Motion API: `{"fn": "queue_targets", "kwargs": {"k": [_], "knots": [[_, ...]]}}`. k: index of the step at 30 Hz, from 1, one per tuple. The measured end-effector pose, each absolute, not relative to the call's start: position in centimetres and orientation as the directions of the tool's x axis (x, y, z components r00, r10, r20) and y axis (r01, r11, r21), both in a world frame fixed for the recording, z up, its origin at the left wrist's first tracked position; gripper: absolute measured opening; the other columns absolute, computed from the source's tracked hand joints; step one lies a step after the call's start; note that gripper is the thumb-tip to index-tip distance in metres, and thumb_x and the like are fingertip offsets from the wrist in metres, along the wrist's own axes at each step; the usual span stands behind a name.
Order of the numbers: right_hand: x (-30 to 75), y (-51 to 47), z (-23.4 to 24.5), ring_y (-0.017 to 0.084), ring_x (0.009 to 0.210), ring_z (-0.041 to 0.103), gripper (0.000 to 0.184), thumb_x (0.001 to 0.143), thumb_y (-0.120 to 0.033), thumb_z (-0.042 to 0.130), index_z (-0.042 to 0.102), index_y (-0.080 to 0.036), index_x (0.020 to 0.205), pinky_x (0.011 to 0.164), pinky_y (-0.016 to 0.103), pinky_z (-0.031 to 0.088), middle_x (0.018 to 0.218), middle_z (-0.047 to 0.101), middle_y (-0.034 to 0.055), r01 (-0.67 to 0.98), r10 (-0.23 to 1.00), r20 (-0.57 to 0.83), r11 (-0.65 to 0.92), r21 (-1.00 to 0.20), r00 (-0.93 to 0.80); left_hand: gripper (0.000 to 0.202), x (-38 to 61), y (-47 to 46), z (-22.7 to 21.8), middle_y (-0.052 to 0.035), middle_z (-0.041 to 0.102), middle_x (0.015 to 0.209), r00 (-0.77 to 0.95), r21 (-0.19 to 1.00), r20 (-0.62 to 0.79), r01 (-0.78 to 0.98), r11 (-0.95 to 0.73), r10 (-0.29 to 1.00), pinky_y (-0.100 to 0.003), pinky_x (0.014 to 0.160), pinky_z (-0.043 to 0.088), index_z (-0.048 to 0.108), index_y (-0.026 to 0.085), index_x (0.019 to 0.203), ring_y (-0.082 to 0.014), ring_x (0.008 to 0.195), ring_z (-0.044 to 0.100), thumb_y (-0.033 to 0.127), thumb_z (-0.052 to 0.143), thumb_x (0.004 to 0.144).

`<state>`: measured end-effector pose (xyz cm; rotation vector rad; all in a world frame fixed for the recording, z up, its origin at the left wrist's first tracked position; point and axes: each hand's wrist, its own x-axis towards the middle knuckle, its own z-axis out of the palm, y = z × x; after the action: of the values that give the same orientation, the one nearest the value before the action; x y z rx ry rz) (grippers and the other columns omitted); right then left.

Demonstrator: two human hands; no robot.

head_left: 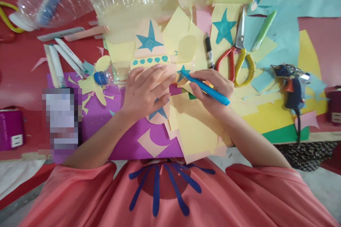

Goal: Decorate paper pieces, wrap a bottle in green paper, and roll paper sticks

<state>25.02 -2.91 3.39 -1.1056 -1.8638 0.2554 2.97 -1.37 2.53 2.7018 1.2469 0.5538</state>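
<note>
My right hand is closed around a blue marker, its tip touching a small blue star on a peach paper piece. Flat across the peach cut-out lies my left hand, fingers stretched out and holding nothing. Just above those fingers runs a yellow strip with teal dots. A peach petal with a blue star sits beyond it. Partly under my left hand, another blue star shows on a rounded peach piece.
Scissors with red and yellow handles lie right of a black pen. Farther right rests a glue gun. Plastic bottles line the back. Several markers and a phone are at left, over purple paper.
</note>
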Motion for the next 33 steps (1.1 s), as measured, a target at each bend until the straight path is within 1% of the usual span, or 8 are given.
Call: {"fn": "queue_targets", "kwargs": {"k": [4,8,11,16,21,26,28,33], "knots": [[25.04,-2.89,3.40,0.014,0.073,0.070,0.009,0.084,-0.020,0.065,0.068,-0.020,0.093,0.066,0.027,0.058,0.082,0.074,0.0024,0.554,0.770,0.617,0.590,-0.588,-0.165,0.042,3.05,-1.39,2.56,-0.0043,0.059,0.136,0.594,0.233,0.287,0.718,-0.656,0.752,-0.050,0.110,0.035,0.056,0.030,0.131,-0.0261,0.127,0.053,0.043,0.040,0.094],[25.02,-2.93,3.59,0.014,0.073,0.071,0.009,0.084,-0.019,0.064,0.067,-0.022,0.093,0.066,0.028,0.059,0.081,0.074,0.0009,0.546,0.764,0.614,0.606,-0.578,-0.197,0.043,3.06,-1.38,2.56,-0.0043,0.059,0.136,0.595,0.229,0.291,0.717,-0.658,0.749,-0.050,0.109,0.036,0.056,0.030,0.131,-0.0261,0.127,0.054,0.044,0.041,0.093],[25.04,-2.96,3.63,0.014,0.073,0.070,0.009,0.084,-0.018,0.065,0.067,-0.021,0.092,0.067,0.027,0.058,0.080,0.074,0.0021,0.543,0.760,0.620,0.609,-0.578,-0.192,0.043,3.01,-1.39,2.53,-0.0041,0.059,0.137,0.598,0.223,0.292,0.716,-0.661,0.746,-0.050,0.109,0.036,0.055,0.031,0.132,-0.0262,0.127,0.054,0.043,0.041,0.093],[25.10,-2.97,3.51,0.014,0.073,0.070,0.008,0.084,-0.020,0.064,0.067,-0.022,0.091,0.066,0.028,0.058,0.080,0.074,0.0012,0.554,0.772,0.607,0.594,-0.583,-0.188,0.043,3.02,-1.47,2.55,-0.0037,0.059,0.137,0.600,0.193,0.291,0.726,-0.660,0.745,-0.049,0.109,0.036,0.055,0.032,0.132,-0.0254,0.128,0.054,0.042,0.041,0.094],[25.05,-2.98,3.60,0.015,0.072,0.070,0.007,0.086,-0.024,0.062,0.067,-0.023,0.091,0.065,0.031,0.058,0.079,0.074,0.0009,0.582,0.784,0.593,0.573,-0.576,-0.184,0.041,2.99,-1.49,2.54,-0.0029,0.058,0.139,0.600,0.204,0.290,0.722,-0.661,0.745,-0.048,0.110,0.036,0.052,0.033,0.133,-0.0239,0.130,0.052,0.041,0.041,0.094],[25.29,-3.03,3.66,0.014,0.068,0.069,0.008,0.085,-0.021,0.061,0.067,-0.023,0.090,0.060,0.030,0.057,0.077,0.072,-0.0001,0.553,0.760,0.633,0.595,-0.583,-0.150,0.042,2.81,-1.58,2.36,-0.0033,0.058,0.138,0.626,0.102,0.377,0.705,-0.702,0.683,-0.047,0.109,0.038,0.050,0.033,0.135,-0.0232,0.128,0.054,0.039,0.044,0.094],[25.53,-2.97,3.47,0.014,0.066,0.068,0.008,0.085,-0.021,0.062,0.066,-0.024,0.091,0.057,0.029,0.056,0.077,0.072,0.0000,0.524,0.752,0.651,0.598,-0.606,-0.106,0.044,2.70,-1.60,2.39,-0.0024,0.058,0.138,0.627,0.082,0.371,0.712,-0.697,0.685,-0.046,0.110,0.037,0.049,0.034,0.137,-0.0229,0.128,0.054,0.039,0.044,0.093],[25.84,-2.73,3.00,0.014,0.064,0.066,0.008,0.085,-0.023,0.063,0.066,-0.026,0.092,0.056,0.030,0.056,0.077,0.071,-0.0005,0.502,0.745,0.665,0.594,-0.628,-0.048,0.047,2.23,-1.30,2.98,-0.0022,0.056,0.139,0.605,0.166,0.288,0.732,-0.661,0.742,-0.049,0.113,0.032,0.048,0.032,0.138,-0.0254,0.132,0.050,0.045,0.042,0.093]]}}
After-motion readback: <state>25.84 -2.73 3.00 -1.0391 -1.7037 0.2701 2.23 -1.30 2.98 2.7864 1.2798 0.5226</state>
